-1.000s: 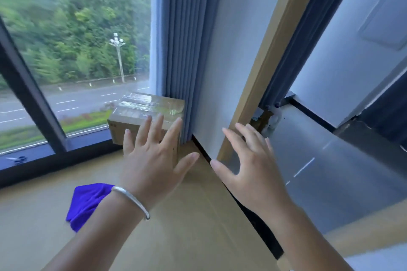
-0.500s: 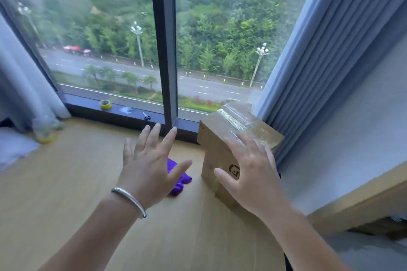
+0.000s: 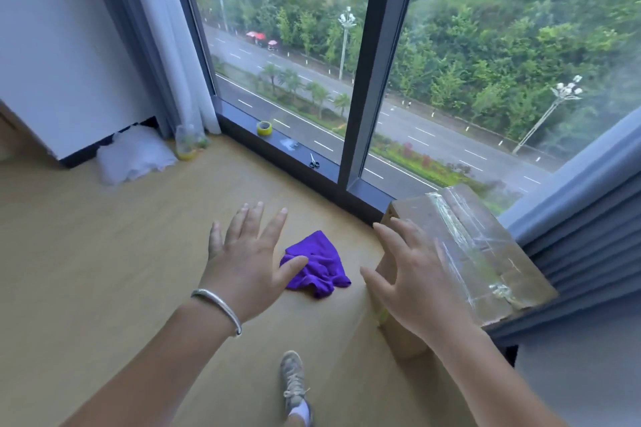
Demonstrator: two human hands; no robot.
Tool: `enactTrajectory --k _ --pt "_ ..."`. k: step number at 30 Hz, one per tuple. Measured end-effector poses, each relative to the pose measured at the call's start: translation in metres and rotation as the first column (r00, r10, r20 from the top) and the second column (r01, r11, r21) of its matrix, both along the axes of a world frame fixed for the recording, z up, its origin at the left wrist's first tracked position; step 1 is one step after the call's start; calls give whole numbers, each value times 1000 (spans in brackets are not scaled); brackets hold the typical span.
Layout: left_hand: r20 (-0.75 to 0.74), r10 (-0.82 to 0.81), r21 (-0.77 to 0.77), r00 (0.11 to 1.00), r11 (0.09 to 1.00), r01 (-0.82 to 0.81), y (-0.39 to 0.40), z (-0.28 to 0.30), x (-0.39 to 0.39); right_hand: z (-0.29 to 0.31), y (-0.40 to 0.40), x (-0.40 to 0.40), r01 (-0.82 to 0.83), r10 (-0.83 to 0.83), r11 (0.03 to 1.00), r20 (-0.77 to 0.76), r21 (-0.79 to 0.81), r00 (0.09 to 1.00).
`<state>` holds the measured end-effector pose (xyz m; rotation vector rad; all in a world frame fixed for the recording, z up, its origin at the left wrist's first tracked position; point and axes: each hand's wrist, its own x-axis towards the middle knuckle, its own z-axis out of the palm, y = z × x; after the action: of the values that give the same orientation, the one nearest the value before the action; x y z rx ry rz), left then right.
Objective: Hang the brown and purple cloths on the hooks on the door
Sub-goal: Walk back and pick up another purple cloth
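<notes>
My view has swung left off the doorway — the crumpled purple cloth (image 3: 317, 265) now lies in full sight on the wooden floor (image 3: 104, 253), near its window edge, beside the taped cardboard box (image 3: 464, 253). Left hand (image 3: 248, 262) and right hand (image 3: 412, 279) hover spread, holding nothing — pickup comes next, I judge.

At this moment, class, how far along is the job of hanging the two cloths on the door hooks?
Done: nothing; no cloth hangs anywhere in view.

In hand: nothing is held. The left hand and right hand are spread open, reaching toward the purple cloth, which lies crumpled on the floor beside the cardboard box.

Left: picking up the purple cloth, finding the brown one, which is not visible, and hanging both. The door is out of view.
</notes>
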<state>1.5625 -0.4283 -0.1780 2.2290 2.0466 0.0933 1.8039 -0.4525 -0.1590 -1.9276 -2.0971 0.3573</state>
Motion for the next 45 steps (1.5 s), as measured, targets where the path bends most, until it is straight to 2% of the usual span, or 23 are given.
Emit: enactTrajectory --k 9,16,21,27,36,41,45 --pt "51 59 -149 997 988 -50 104 -78 -3 -66 112 -9 -47 55 986 44 -161 998" --pt "37 1 -272 999 962 9 180 -180 -13 -166 191 -16 -45 64 962 64 -268 996" --pt "118 23 -311 993 950 15 220 -297 -20 -280 244 -27 -50 57 957 15 -286 998" --pt "161 75 -378 984 926 -9 252 -471 -18 -462 290 -36 -101 100 943 -20 -318 995" --pt "259 -27 -342 966 932 118 288 -732 9 -736 320 -5 -119 129 921 2 -370 992" --pt "348 151 -380 925 925 -8 342 -863 -9 -856 386 4 -253 288 905 54 -341 956" --pt "404 252 -322 879 939 -121 399 -931 -29 -920 460 -9 -424 450 862 36 -276 892"
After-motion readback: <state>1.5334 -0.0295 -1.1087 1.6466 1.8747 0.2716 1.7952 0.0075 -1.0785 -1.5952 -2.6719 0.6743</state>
